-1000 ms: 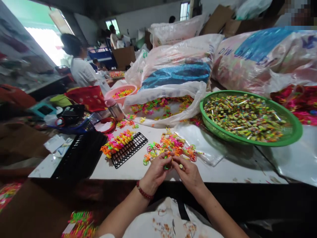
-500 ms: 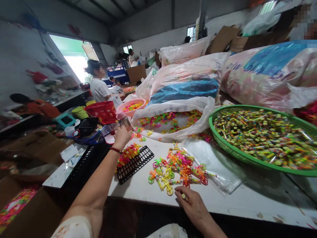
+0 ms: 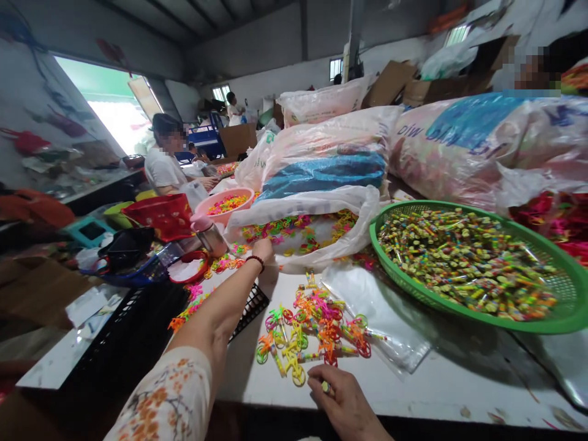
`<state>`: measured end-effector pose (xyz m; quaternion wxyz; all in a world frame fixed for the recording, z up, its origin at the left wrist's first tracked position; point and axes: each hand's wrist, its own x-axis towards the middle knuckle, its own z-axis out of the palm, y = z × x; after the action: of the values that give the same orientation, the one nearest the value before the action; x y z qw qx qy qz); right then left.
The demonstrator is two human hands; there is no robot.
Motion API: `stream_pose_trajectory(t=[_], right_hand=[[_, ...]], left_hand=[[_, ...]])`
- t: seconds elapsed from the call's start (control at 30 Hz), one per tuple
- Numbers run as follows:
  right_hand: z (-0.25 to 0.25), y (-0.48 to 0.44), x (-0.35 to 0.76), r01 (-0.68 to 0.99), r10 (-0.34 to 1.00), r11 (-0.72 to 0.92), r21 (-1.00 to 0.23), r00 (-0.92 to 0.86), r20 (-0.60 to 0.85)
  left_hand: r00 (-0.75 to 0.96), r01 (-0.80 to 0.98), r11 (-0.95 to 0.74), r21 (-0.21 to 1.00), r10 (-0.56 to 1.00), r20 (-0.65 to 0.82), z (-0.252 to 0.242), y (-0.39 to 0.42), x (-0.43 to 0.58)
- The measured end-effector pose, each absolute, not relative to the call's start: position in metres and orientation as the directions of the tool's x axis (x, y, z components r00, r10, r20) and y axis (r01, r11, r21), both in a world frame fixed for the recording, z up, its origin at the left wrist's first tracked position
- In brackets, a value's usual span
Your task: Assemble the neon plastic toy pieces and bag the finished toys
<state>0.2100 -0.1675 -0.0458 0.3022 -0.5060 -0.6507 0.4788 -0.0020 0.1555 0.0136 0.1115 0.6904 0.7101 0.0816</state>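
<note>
My left hand (image 3: 263,250) reaches over the front lip of an open white plastic bag (image 3: 294,260) that holds loose, brightly coloured plastic pieces; its fingers are hidden from view. My right hand (image 3: 342,395) rests at the table's front edge, fingers closed round a small tube (image 3: 326,387) with a pale yellow end. Just beyond it lies a pile of colourful plastic toys (image 3: 316,324), some joined to patterned tubes. Partly under my left forearm sits a black grid rack (image 3: 252,309), with orange and pink pieces (image 3: 186,315) on the arm's other side.
A green basket (image 3: 381,269) full of small patterned tubes stands at the right. Clear plastic bags (image 3: 386,324) lie beside the pile. At the left are a pink bottle (image 3: 209,236), a pink basin (image 3: 250,199) and a red bag (image 3: 158,217). Co-workers (image 3: 165,159) sit farther back.
My left hand has moved right, from the pink bottle to the mouth of the white bag. My right hand keeps its hold on the tube. The camera view has shifted slightly.
</note>
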Motion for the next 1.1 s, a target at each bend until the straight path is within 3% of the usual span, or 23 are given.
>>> stream_pose_trajectory(t=[0.17, 0.37, 0.5, 0.63, 0.83, 1.1], right_hand=[[-0.048, -0.167, 0.212, 0.355, 0.944, 0.046, -0.934, -0.32, -0.076], [-0.05, -0.165, 0.213, 0.365, 0.947, 0.077, -0.928, -0.317, -0.046], [-0.054, -0.164, 0.213, 0.358, 0.946, 0.114, -0.927, -0.325, -0.009], [-0.056, -0.164, 0.213, 0.348, 0.943, 0.124, -0.929, -0.334, 0.0], [-0.053, -0.165, 0.213, 0.325, 0.947, 0.098, -0.941, -0.321, -0.012], [-0.054, -0.167, 0.212, 0.326, 0.954, 0.078, -0.942, -0.299, -0.025]], left_hand=[[0.082, 0.925, -0.044, 0.376, 0.993, -0.084, -0.003, 0.166, 0.024], [0.003, 0.804, 0.072, 0.59, 0.992, -0.124, -0.017, 0.166, 0.039], [-0.085, 0.578, 0.148, 0.802, 0.989, -0.121, -0.016, 0.157, 0.039], [-0.124, 0.25, 0.115, 0.961, 0.988, -0.086, -0.01, 0.141, 0.039], [-0.08, -0.129, 0.061, 0.99, 0.994, -0.071, 0.005, 0.107, 0.046], [0.044, -0.35, 0.073, 0.934, 0.997, -0.061, 0.025, 0.068, 0.056]])
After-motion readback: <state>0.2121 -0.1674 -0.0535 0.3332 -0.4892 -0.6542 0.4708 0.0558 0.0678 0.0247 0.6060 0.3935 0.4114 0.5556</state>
